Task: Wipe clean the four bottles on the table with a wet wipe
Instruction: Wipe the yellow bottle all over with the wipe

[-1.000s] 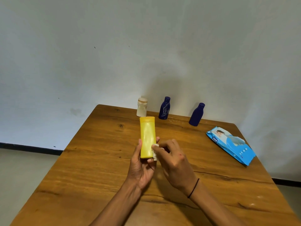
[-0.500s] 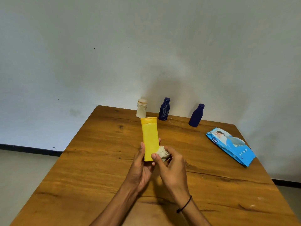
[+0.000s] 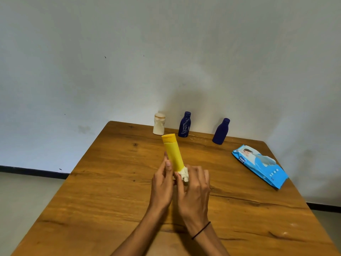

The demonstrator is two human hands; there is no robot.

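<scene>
Above the wooden worktop (image 3: 110,182), the left hand (image 3: 162,185) grips the lower end of a tall yellow plastic bottle (image 3: 172,154) tilted slightly left, while the right hand (image 3: 193,193) pinches a crumpled white wet wipe (image 3: 184,175) against its base.

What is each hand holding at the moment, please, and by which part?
The left hand grips the yellow bottle by its lower end; the right hand pinches the bunched wet wipe against it.

Wooden table (image 3: 114,191): three bottles (image 3: 184,124), wipes pack (image 3: 262,165).
</scene>
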